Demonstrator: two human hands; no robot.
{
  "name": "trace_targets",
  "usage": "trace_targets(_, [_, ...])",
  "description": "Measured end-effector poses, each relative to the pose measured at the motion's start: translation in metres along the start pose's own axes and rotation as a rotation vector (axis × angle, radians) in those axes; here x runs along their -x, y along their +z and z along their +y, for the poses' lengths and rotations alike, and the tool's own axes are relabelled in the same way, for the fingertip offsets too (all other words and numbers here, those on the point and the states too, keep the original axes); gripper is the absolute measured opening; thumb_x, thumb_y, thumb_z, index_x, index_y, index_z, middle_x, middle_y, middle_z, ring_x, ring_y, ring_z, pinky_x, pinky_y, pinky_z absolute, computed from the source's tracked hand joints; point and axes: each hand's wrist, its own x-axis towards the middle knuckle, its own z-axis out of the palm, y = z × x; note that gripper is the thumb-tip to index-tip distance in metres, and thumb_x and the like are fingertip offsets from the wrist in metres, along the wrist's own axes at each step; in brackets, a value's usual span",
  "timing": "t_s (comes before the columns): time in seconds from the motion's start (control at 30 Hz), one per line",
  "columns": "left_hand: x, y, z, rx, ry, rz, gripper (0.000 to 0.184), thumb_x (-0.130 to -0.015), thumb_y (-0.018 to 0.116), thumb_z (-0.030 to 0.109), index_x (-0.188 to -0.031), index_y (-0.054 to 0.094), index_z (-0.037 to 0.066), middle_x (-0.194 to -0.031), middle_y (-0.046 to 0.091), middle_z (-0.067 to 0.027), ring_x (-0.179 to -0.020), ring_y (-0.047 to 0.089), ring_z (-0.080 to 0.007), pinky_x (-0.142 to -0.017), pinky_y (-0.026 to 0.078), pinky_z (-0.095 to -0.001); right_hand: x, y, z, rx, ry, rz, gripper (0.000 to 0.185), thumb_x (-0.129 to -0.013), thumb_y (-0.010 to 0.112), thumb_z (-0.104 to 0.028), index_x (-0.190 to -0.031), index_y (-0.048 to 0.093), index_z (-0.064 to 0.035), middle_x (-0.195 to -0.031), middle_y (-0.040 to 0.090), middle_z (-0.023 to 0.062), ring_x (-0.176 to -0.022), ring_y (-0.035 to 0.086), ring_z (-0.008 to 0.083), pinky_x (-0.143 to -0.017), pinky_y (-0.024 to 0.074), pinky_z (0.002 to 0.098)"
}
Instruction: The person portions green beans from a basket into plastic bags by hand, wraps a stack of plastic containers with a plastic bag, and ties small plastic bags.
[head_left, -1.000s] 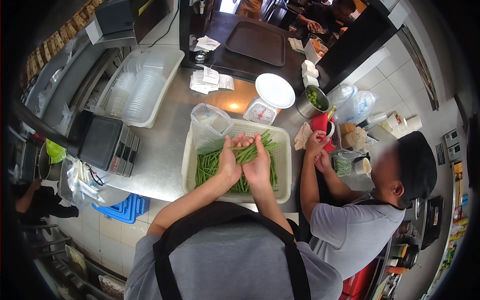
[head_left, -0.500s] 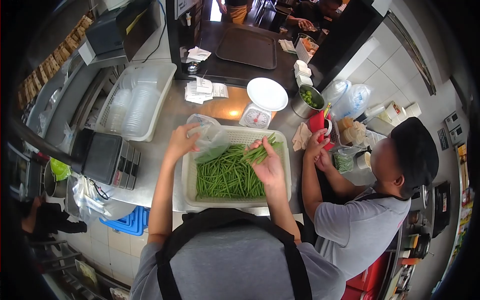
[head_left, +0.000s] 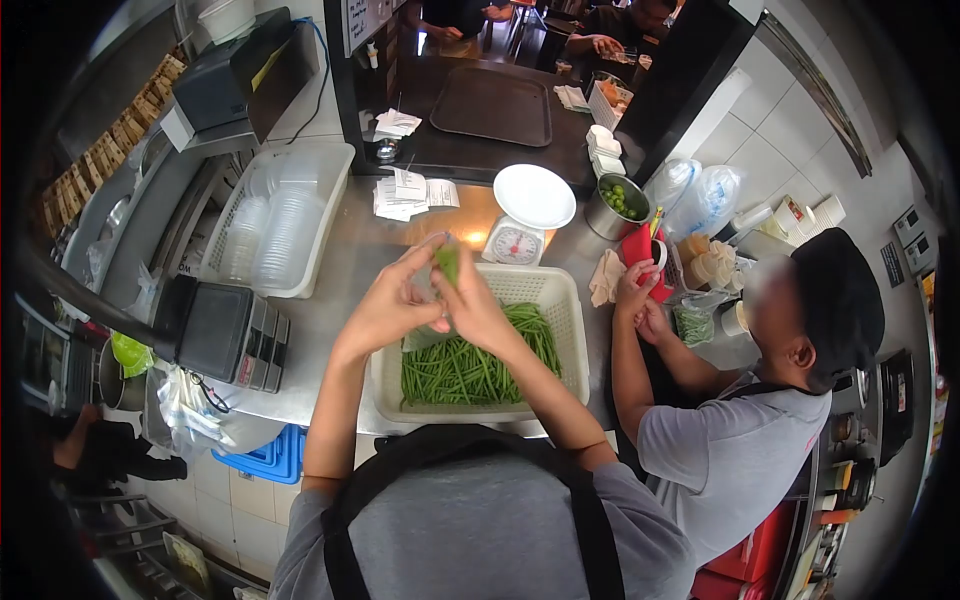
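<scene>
My left hand (head_left: 385, 305) and my right hand (head_left: 472, 312) meet above the cream plastic basket (head_left: 572, 330). Between them shows the blurred tip of a bunch of green beans (head_left: 447, 262), gripped by my right hand. My left fingers are curled on a clear plastic bag (head_left: 414, 341), mostly hidden behind the hands. Many loose green beans (head_left: 480, 372) fill the lower part of the basket beneath my wrists.
A kitchen scale (head_left: 516, 243) with a white plate stands behind the basket. Left are a tub of clear containers (head_left: 318, 250) and a black box (head_left: 225, 330). A co-worker (head_left: 735, 440) stands close on the right, hands at a red container (head_left: 640, 250).
My right hand has moved up and left with the green beans, from over the basket to the bag. My left hand has shifted right, so the two hands now meet.
</scene>
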Motion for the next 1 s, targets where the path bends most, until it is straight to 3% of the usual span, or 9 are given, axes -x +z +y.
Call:
trace_targets(0.1, [0.004, -0.004, -0.003, -0.034, -0.054, -0.036, 0.075, -0.066, 0.049, -0.013, -0.138, 0.029, -0.001, -0.145, 0.022, -0.0166, -0.064, 0.063, -0.0142, -0.058, 0.051, -0.0228, -0.004, -0.015, 0.008, 0.359, -0.128, -0.346, 0.024, -0.083, 0.047, -0.003, -0.104, 0.04, 0.0035, -0.1, 0.052, 0.0245, -0.095, 0.052, 0.0413, -0.079, 0.0422, 0.042])
trace_targets(0.27, [0.011, 0.016, 0.01, -0.029, -0.078, -0.127, 0.076, -0.065, 0.045, -0.016, -0.138, 0.032, 0.003, -0.146, 0.021, -0.0156, -0.062, 0.062, -0.0128, -0.057, 0.05, -0.0218, -0.016, -0.02, -0.019, 0.761, 0.208, -0.813, 0.022, -0.079, 0.052, -0.012, -0.096, 0.056, 0.0022, -0.093, 0.062, 0.0206, -0.091, 0.06, 0.0339, -0.08, 0.046, 0.0413])
trace_targets(0.43, [0.008, 0.022, 0.019, -0.042, -0.019, -0.135, 0.076, -0.066, 0.044, -0.016, -0.138, 0.03, 0.002, -0.143, 0.027, -0.0152, -0.06, 0.061, -0.0117, -0.056, 0.049, -0.0216, -0.026, -0.017, -0.043, 0.83, 0.153, -0.757, 0.018, -0.077, 0.054, -0.014, -0.082, 0.065, -0.0001, -0.095, 0.064, 0.0193, -0.089, 0.062, 0.0312, -0.077, 0.048, 0.0396])
trace_targets(0.5, [0.003, 0.014, 0.009, 0.023, -0.011, -0.057, 0.072, -0.069, 0.046, -0.014, -0.138, 0.03, 0.001, -0.126, 0.045, -0.0164, -0.061, 0.062, -0.0122, -0.057, 0.051, -0.0227, -0.031, -0.021, -0.022, 0.794, 0.097, -0.755, 0.018, -0.077, 0.054, -0.013, -0.084, 0.064, 0.0005, -0.093, 0.064, 0.0193, -0.089, 0.062, 0.031, -0.075, 0.0486, 0.0392])
trace_targets(0.53, [0.001, 0.009, 0.004, 0.058, -0.009, -0.017, 0.07, -0.071, 0.047, -0.013, -0.138, 0.03, 0.0, -0.117, 0.053, -0.017, -0.061, 0.062, -0.0125, -0.057, 0.051, -0.0232, -0.03, -0.026, -0.016, 0.709, -0.093, -0.632, 0.017, -0.078, 0.054, -0.011, -0.083, 0.063, 0.0017, -0.089, 0.063, 0.0193, -0.086, 0.062, 0.0321, -0.073, 0.0484, 0.0391])
trace_targets(0.63, [-0.003, -0.001, -0.004, 0.15, -0.019, 0.119, 0.068, -0.073, 0.047, -0.011, -0.137, 0.028, -0.003, -0.094, 0.061, -0.0133, -0.06, 0.062, -0.0126, -0.058, 0.053, -0.0246, -0.024, -0.059, -0.055, 0.582, -0.282, -0.331, 0.014, -0.077, 0.055, -0.006, -0.087, 0.061, 0.0012, -0.084, 0.062, 0.0169, -0.084, 0.06, 0.0326, -0.074, 0.0479, 0.0377])
trace_targets(0.8, [-0.003, -0.029, -0.057, 0.213, -0.109, 0.415, 0.067, -0.075, 0.047, -0.009, -0.137, 0.02, -0.009, -0.079, 0.062, -0.0111, -0.059, 0.062, -0.0132, -0.061, 0.055, -0.0252, -0.009, -0.086, -0.006, 0.771, 0.1, -0.257, 0.011, -0.075, 0.058, -0.004, -0.085, 0.062, 0.0005, -0.079, 0.063, 0.0153, -0.081, 0.061, 0.0332, -0.074, 0.0484, 0.0384])
trace_targets(0.93, [0.001, -0.028, -0.061, 0.211, -0.105, 0.437, 0.067, -0.076, 0.047, -0.01, -0.137, 0.019, -0.009, -0.082, 0.062, -0.0123, -0.06, 0.062, -0.0134, -0.061, 0.055, -0.0257, 0.017, -0.068, 0.125, 1.001, 0.395, -0.613, 0.036, -0.069, 0.066, -0.007, -0.104, 0.056, -0.0036, -0.107, 0.058, 0.0155, -0.102, 0.055, 0.0323, -0.085, 0.045, 0.0409])
trace_targets(1.0, [0.002, -0.029, -0.062, 0.224, -0.101, 0.426, 0.068, -0.075, 0.047, -0.01, -0.137, 0.019, -0.009, -0.086, 0.062, -0.0138, -0.061, 0.062, -0.0137, -0.061, 0.055, -0.0261, 0.03, -0.052, 0.14, 1.041, 0.356, -0.626, 0.047, -0.068, 0.067, -0.007, -0.111, 0.049, -0.0063, -0.116, 0.05, 0.0129, -0.113, 0.046, 0.0309, -0.089, 0.0411, 0.0429])
